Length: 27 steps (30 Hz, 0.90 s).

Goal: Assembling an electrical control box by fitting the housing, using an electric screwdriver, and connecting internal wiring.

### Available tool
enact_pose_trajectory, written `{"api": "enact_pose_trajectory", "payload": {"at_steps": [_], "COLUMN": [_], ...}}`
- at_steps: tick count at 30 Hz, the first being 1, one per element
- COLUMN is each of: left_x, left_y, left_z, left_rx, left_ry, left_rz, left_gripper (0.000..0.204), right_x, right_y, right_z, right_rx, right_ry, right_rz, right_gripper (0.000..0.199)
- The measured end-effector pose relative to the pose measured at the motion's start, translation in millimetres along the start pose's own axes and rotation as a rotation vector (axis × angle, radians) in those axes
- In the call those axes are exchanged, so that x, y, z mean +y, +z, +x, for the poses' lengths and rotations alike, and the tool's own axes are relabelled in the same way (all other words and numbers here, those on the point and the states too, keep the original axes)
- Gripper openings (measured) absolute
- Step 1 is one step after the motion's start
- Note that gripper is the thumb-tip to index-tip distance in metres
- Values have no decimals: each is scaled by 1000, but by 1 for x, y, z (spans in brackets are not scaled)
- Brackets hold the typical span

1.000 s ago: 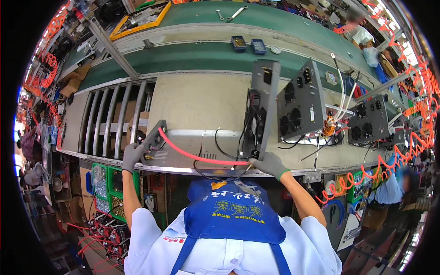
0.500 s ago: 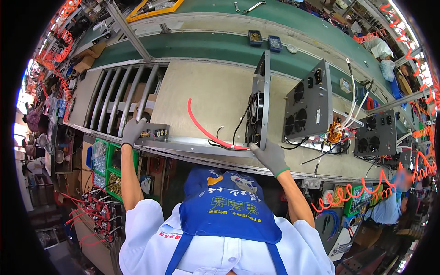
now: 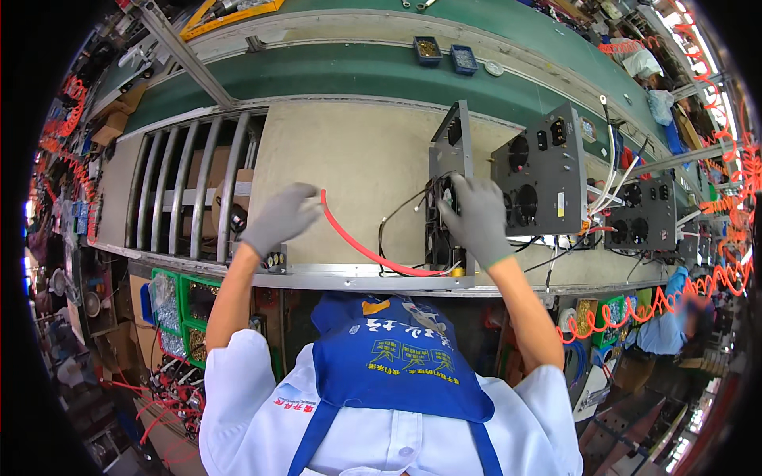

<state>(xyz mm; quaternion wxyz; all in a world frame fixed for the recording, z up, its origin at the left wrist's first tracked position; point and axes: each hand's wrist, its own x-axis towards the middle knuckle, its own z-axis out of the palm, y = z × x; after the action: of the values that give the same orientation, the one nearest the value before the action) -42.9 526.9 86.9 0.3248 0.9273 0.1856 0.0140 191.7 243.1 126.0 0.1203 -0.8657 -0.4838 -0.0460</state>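
My left hand (image 3: 283, 216), in a grey glove, is raised above the left end of the chassis, fingers stretched out and holding nothing. Its fingertips are beside the upper end of a red sleeve (image 3: 349, 238), which curves down to the right. My right hand (image 3: 479, 220), gloved too, is over the edge of an upright dark panel with fans (image 3: 439, 226), thumb and fingers apart; its palm hides part of the panel. Contact there is unclear. A long metal chassis rail (image 3: 349, 282) lies along the bench's front edge, with a small dark terminal block (image 3: 275, 260) at its left end.
Further right stand another fan unit (image 3: 540, 174) and a third (image 3: 647, 210) with cables. Metal rollers (image 3: 186, 186) are set into the bench at left. Green bins (image 3: 190, 317) of small parts sit below. Two small blue trays (image 3: 463, 59) stand on the green surface behind.
Both hands have let go of the chassis ends. My left hand has moved up and right toward the sleeve, my right up onto the fan panel. The chassis now sits with its rail along the bench edge.
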Motion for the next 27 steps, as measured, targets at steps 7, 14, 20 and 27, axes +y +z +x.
{"api": "enact_pose_trajectory", "payload": {"at_steps": [7, 14, 20, 27], "left_x": [78, 103, 81, -45], "left_y": [107, 202, 229, 202], "left_z": [76, 105, 111, 210], "left_rx": [-642, -765, -746, -121], "left_ry": [529, 576, 691, 727], "left_rz": [13, -29, 183, 730], "left_gripper": [42, 50, 32, 26], "right_x": [16, 9, 1, -18], "right_y": [108, 101, 35, 28], "right_z": [93, 96, 25, -101], "right_rx": [-508, -280, 137, 251], "right_ry": [-103, 67, 273, 489], "right_rz": [-657, -378, 501, 462], "right_gripper": [28, 28, 22, 21]}}
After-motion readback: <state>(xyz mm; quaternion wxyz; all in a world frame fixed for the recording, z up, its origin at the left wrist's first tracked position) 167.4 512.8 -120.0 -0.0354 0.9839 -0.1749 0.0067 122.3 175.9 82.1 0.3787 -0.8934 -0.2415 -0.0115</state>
